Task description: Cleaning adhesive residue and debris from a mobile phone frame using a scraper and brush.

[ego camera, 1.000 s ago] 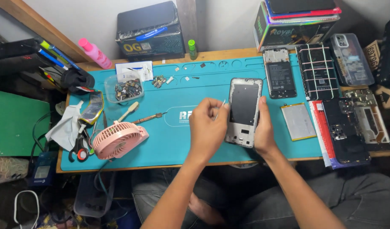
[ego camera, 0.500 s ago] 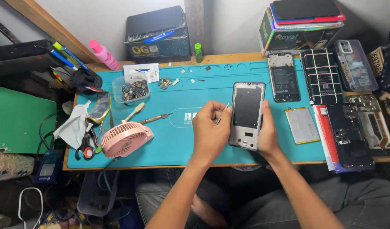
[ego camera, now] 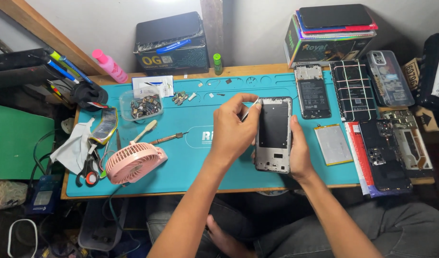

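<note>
A grey phone frame (ego camera: 274,134) with a dark inner plate lies lengthwise on the teal work mat (ego camera: 190,157). My right hand (ego camera: 299,154) grips its right edge from the side and below. My left hand (ego camera: 232,128) pinches thin metal tweezers (ego camera: 250,109), whose tips touch the frame's upper left corner.
A pink mini fan (ego camera: 131,162), a screwdriver (ego camera: 167,139), a brush and a clear tub of small parts (ego camera: 143,105) sit left on the mat. Opened phones, a battery (ego camera: 333,144) and back covers lie to the right. Boxes stand along the wall.
My left hand has lifted the tweezers slightly toward the frame's top left corner. The frame and my right hand stay in place; the camera shifted a little.
</note>
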